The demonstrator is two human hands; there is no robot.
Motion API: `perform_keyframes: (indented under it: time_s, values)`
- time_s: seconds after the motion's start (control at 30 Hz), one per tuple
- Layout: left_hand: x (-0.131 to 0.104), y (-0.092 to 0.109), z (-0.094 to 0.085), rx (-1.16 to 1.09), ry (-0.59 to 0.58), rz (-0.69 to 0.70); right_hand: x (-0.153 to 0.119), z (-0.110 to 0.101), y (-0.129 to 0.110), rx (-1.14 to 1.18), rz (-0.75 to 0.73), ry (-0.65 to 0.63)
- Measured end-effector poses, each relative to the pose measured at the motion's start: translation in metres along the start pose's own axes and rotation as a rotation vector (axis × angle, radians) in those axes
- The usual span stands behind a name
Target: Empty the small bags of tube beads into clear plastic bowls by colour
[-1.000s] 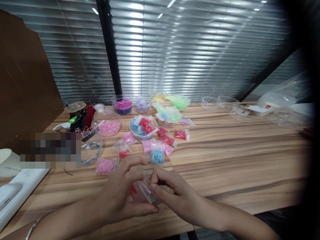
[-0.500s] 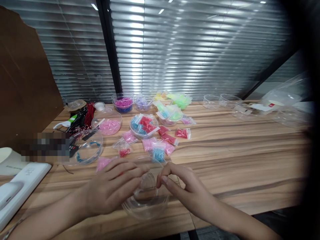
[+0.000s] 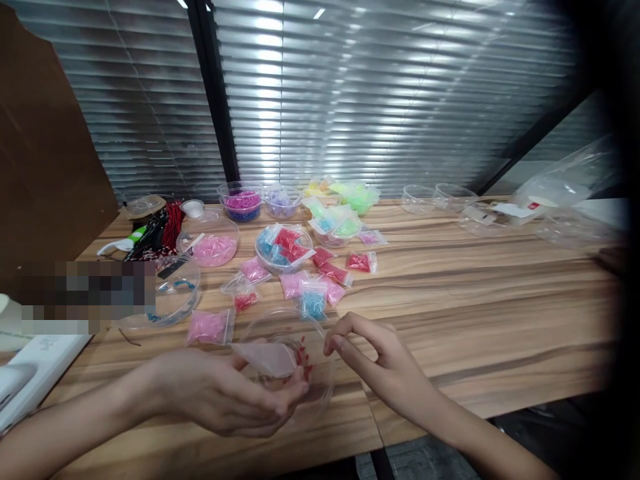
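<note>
Working over a wood-grain table (image 3: 480,313) and clear bowl (image 3: 323,387), with the left hand (image 3: 225,393) cupped and the right hand (image 3: 383,363) curled narrowly alongside (cannot tell if pinching anything). Holding, left-handed over the bowl, a plastic bag (image 3: 267,360) near red pieces (image 3: 303,357).

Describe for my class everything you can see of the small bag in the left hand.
The small bag looks like thin, flimsy plastic, whitish and partly see-through. It slants across the left hand, whose fingers curl around it, over the clear bowl. Red pieces show beside its right end. The right hand is apart from it. Blur hides its opening and any remaining contents.
</note>
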State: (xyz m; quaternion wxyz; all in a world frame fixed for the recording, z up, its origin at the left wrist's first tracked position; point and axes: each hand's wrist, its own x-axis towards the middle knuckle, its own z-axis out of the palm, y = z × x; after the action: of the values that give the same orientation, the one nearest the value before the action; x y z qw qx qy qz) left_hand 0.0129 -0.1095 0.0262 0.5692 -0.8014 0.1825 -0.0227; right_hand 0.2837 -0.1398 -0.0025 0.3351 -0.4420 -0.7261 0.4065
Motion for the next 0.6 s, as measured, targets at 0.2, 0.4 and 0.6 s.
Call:
perform_keyframes:
  time_s: [0.2, 0.4, 0.6]
  values:
    - [-0.007, -0.001, -0.002, -0.100, 0.106, -0.116, 0.044, 0.003, 0.001, -0.195, -0.133, 0.005]
    - [0.002, 0.006, -0.009, -0.443, 0.093, -0.311, 0.120, 0.038, 0.009, -0.455, -0.270, -0.242]
    - [0.004, 0.011, -0.015, -0.342, 0.126, -0.377, 0.169, 0.089, 0.015, -0.709, -0.260, -0.421]
